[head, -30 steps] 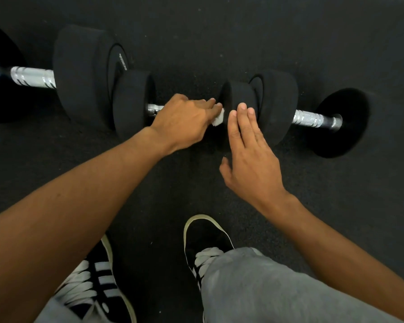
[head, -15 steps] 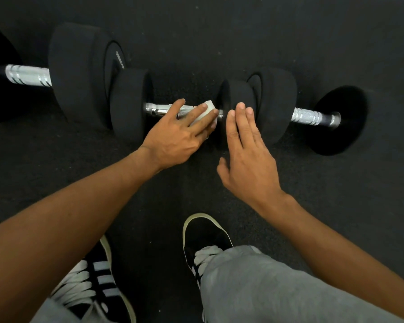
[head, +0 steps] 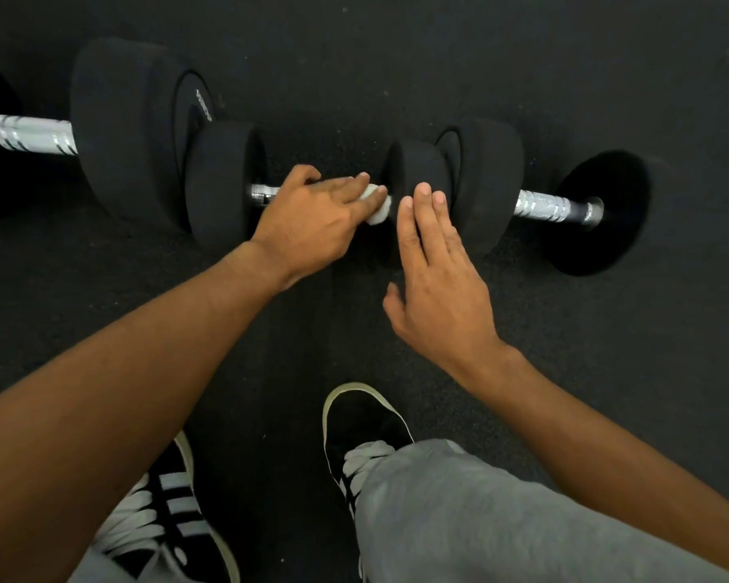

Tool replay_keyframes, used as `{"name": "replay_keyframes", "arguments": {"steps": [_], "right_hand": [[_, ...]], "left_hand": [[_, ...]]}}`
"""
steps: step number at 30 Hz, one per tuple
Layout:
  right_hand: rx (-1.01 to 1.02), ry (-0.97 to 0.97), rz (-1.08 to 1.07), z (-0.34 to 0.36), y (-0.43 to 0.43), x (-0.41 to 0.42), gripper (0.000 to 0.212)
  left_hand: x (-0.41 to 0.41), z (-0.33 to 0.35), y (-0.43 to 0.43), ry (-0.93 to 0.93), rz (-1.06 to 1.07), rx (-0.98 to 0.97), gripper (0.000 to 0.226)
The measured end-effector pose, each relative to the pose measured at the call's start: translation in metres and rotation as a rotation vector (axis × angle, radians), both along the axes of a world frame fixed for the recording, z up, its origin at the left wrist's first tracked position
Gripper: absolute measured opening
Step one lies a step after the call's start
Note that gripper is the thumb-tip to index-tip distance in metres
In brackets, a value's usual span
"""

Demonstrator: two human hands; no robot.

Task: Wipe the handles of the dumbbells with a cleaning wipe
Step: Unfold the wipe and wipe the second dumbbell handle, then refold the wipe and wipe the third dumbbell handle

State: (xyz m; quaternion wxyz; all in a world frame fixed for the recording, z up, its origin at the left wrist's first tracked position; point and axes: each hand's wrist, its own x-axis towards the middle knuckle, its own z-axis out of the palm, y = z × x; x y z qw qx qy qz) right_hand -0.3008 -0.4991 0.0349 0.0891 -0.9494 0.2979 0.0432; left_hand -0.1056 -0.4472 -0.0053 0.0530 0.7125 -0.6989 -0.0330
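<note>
Three dumbbells [head: 543, 206], one wipe [head: 377, 211], two shoes [head: 363, 422]

Three dumbbells lie end to end on the floor [head: 501, 69]: left dumbbell [head: 123, 128], middle dumbbell [head: 224, 187], right dumbbell [head: 491, 178]. Left hand [head: 312, 223] lies over the middle handle [head: 264, 193], with the wipe [head: 377, 208] under its fingers. Right hand [head: 438, 284] is just beside it, fingertips on the middle's right head. Shoes [head: 363, 427] are nearer.
</note>
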Motion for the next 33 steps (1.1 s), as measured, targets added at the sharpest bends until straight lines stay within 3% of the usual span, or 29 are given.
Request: {"name": "replay_keyframes", "arguments": {"steps": [5,11,14,17,20,26,33], "right_hand": [[0.022,-0.003,0.009,0.002,0.000,0.000,0.089],[0.183,-0.139,-0.053,0.025,-0.008,0.002,0.073],[0.399,-0.321,-0.243,0.049,-0.017,0.007,0.060],[0.844,-0.513,-0.577,0.080,-0.022,0.013,0.055],[1.168,-0.623,-0.784,0.106,-0.027,0.008,0.047],[1.071,-0.651,-0.855,0.149,-0.032,-0.023,0.010],[1.205,-0.692,-1.007,0.168,-0.044,-0.059,0.010]], "left_hand": [[0.007,0.023,-0.016,0.161,0.087,0.047,0.039],[-0.012,0.049,-0.001,0.831,0.536,-0.124,0.034],[-0.023,0.069,0.001,1.204,0.635,-0.162,0.029],[-0.035,0.101,-0.002,1.530,0.715,-0.102,0.026],[-0.047,0.129,-0.005,1.588,0.722,-0.031,0.026],[-0.059,0.177,-0.008,1.616,0.770,0.096,0.022],[-0.091,0.190,-0.015,1.533,0.729,0.195,0.029]]}}
